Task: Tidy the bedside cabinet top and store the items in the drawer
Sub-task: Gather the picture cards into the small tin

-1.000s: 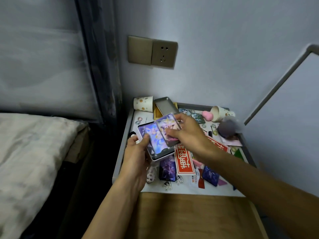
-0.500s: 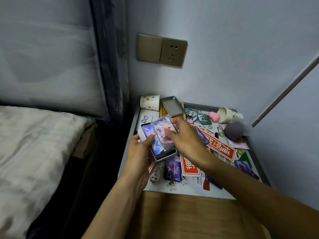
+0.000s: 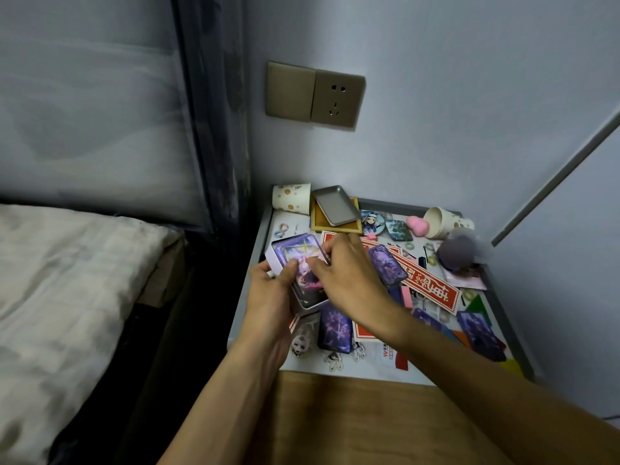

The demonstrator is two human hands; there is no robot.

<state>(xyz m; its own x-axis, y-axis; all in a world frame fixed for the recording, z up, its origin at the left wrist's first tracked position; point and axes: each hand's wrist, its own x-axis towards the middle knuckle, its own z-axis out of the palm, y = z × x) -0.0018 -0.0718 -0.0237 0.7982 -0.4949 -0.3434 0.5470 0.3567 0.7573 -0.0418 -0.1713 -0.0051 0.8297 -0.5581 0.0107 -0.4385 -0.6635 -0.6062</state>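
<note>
Head view. Left hand (image 3: 271,297) grips a white card tin (image 3: 310,305) from its left side, held just above the bench (image 3: 258,250). Right hand (image 3: 349,280) pinches the illustrated card (image 3: 292,253) lying uppermost in the tin. Right of the right hand: a purple card (image 3: 387,266) and a red label strip (image 3: 432,288), both flat on the bench. Another purple card (image 3: 335,327) lies just below the tin. Beyond the hands, at the wall: an upright paper cup (image 3: 291,198) and a grey tin lid (image 3: 335,209).
</note>
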